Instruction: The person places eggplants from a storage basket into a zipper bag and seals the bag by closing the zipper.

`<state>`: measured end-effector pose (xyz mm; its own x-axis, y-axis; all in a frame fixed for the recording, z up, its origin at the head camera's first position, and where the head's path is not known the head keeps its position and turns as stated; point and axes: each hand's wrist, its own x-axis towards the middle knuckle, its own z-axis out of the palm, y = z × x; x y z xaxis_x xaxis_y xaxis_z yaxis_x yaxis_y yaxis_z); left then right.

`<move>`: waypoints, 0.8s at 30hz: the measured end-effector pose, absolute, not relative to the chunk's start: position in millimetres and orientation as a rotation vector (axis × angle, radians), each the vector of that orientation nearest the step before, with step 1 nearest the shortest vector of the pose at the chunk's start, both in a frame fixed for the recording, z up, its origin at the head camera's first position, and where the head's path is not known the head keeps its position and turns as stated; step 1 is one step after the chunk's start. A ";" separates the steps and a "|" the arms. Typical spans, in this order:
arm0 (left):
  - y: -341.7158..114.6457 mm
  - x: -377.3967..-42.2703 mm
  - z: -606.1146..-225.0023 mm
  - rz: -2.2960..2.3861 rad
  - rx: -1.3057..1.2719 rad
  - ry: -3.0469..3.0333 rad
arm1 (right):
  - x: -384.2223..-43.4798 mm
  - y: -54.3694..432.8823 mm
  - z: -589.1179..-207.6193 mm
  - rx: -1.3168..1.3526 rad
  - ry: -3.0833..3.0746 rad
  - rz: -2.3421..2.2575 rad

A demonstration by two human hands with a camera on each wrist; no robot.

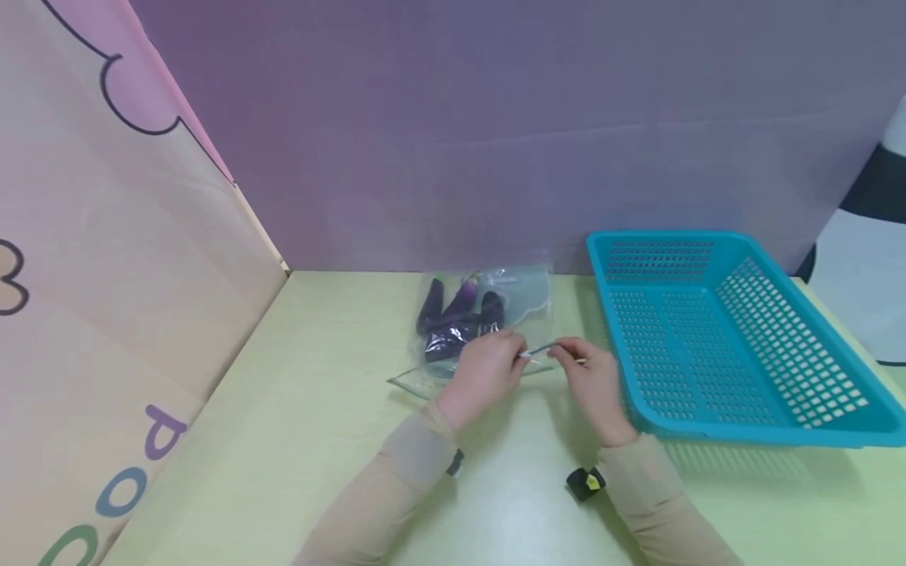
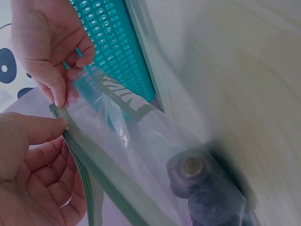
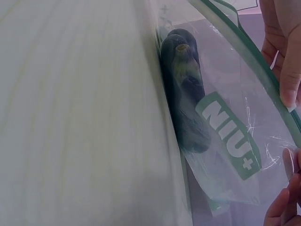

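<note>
A clear zip bag [image 1: 532, 292] with a green closure strip [image 2: 104, 182] lies on the table, its near edge lifted. Inside are several dark purple eggplants [image 1: 463, 301], seen through the film in the right wrist view as one clump [image 3: 188, 94]. My left hand [image 1: 487, 368] pinches the strip between thumb and fingers close to its right end. Just beyond it, my right hand [image 1: 589, 384] pinches the end corner of the bag. Left of my left hand, the two edges of the bag's mouth stand apart.
A turquoise plastic basket [image 1: 697, 358] with perforated walls stands on the pale table [image 1: 283, 409], close to my right hand. Behind the table hangs a purple backdrop [image 1: 453, 141]. A printed cloth [image 1: 134, 259] borders the left side.
</note>
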<state>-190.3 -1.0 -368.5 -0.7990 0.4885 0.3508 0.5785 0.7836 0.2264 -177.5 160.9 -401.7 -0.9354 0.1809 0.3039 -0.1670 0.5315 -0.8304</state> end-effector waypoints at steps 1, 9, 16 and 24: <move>-1.7 -190.2 -368.5 -0.474 -0.826 -2.708 | -177.5 160.9 -401.5 -0.011 -2.420 1.368; -8.6 -189.7 -371.2 -0.515 -0.848 -2.714 | -176.8 160.2 -400.1 -0.029 -2.402 1.365; -15.4 -187.5 -373.0 -0.544 -0.864 -2.679 | -176.2 159.5 -399.0 -0.043 -2.391 1.342; -23.5 -185.7 -374.5 -0.556 -0.859 -2.684 | -177.2 158.8 -400.0 -0.054 -2.380 1.326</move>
